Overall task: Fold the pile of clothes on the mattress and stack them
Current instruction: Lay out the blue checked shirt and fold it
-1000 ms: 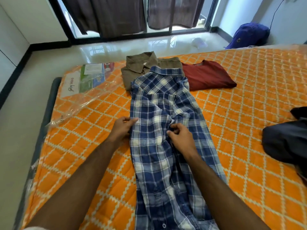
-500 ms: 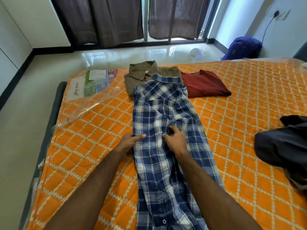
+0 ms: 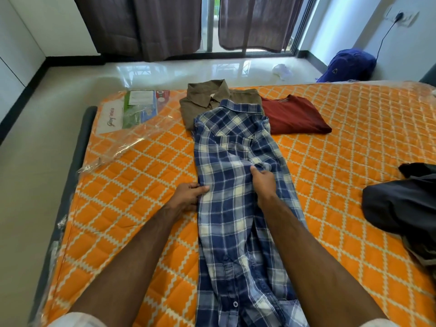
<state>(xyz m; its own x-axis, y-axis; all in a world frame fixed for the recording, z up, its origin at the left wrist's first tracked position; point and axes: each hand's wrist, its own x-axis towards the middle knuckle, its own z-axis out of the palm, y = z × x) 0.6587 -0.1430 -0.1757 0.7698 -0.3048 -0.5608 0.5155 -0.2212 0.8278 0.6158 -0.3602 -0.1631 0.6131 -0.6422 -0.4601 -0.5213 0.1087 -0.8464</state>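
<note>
soft, light blue-and-white plaid cotton shirt [image 3: 238, 185]: left hand [image 3: 188, 194] pinches its near edge, right hand [image 3: 263, 179] grips a mid fold.

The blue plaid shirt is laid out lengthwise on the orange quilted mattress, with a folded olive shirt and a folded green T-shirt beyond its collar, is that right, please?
Not quite: the folded T-shirt is dark red, not green, as the head view shows. The rest holds: the blue plaid shirt lies lengthwise on the orange quilted mattress, and the folded olive shirt sits beyond its collar, beside the red one.
</note>
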